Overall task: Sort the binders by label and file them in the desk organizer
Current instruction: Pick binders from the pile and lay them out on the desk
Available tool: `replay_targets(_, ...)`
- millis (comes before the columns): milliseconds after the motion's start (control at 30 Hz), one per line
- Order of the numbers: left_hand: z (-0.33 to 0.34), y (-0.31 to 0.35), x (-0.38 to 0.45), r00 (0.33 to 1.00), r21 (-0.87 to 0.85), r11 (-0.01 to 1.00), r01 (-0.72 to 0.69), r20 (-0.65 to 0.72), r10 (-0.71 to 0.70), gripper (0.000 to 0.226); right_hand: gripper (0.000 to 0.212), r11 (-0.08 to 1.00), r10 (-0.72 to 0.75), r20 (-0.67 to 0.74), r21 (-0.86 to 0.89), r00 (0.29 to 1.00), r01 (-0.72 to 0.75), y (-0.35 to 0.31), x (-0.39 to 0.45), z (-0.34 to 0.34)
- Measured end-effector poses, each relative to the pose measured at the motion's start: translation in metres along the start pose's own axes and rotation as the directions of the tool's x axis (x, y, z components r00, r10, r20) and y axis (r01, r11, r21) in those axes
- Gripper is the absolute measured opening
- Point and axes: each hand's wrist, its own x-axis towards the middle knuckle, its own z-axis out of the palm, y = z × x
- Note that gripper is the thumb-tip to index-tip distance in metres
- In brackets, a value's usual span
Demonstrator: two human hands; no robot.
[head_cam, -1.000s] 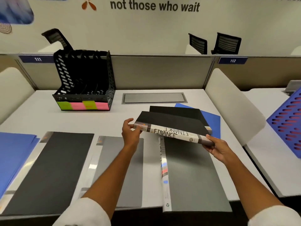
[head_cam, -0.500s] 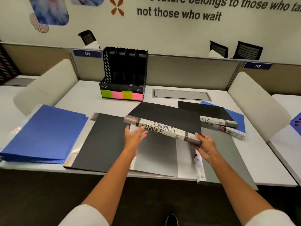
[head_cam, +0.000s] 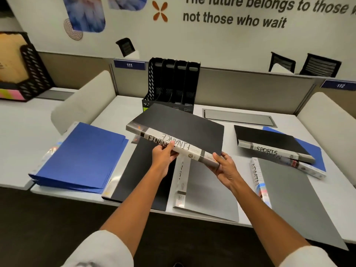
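Note:
I hold a black binder (head_cam: 181,126) labelled FINANCE above the desk, spine toward me. My left hand (head_cam: 163,155) grips the spine near its middle and my right hand (head_cam: 225,166) grips its right end. Behind it stands the black slotted desk organizer (head_cam: 173,81), its lower front hidden by the binder. A black binder labelled SPORTS (head_cam: 269,141) lies at the right on top of another binder and a blue folder (head_cam: 316,153). Flat on the desk lie a black binder (head_cam: 138,170), a grey binder (head_cam: 210,189) and a grey binder labelled ADMIN (head_cam: 289,193).
A stack of blue folders (head_cam: 81,157) lies at the left. Padded dividers (head_cam: 82,97) flank the desk (head_cam: 123,110). A metal cable cover (head_cam: 238,117) is set into the desk beside the organizer. On the neighbouring left desk stands another black organizer (head_cam: 28,70).
The FINANCE binder has risen and moved toward the organizer. My left hand has closed on its spine. The view has shifted left and back.

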Motion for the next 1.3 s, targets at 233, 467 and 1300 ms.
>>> replay_targets(233, -0.019, 0.027, 0.039, 1.000, -0.077, 0.997, -0.011, -0.021, 0.009, 0.008, 0.052, 0.998, 0.052, 0.049, -0.046, 0.997, -0.049, 0.002, 0.039, 0.030)
replay_targets(467, -0.041, 0.030, 0.072, 1.000, -0.057, 0.998, 0.006, -0.019, -0.007, 0.018, 0.056, 0.993, 0.048, 0.024, -0.111, 0.999, -0.045, 0.002, 0.062, 0.043)
replay_targets(1300, -0.201, 0.037, 0.110, 0.953, 0.241, 0.939, 0.244, 0.117, -0.278, 0.025, 0.068, 0.990, -0.122, -0.477, -0.001, 0.871, 0.138, 0.174, -0.002, 0.109)
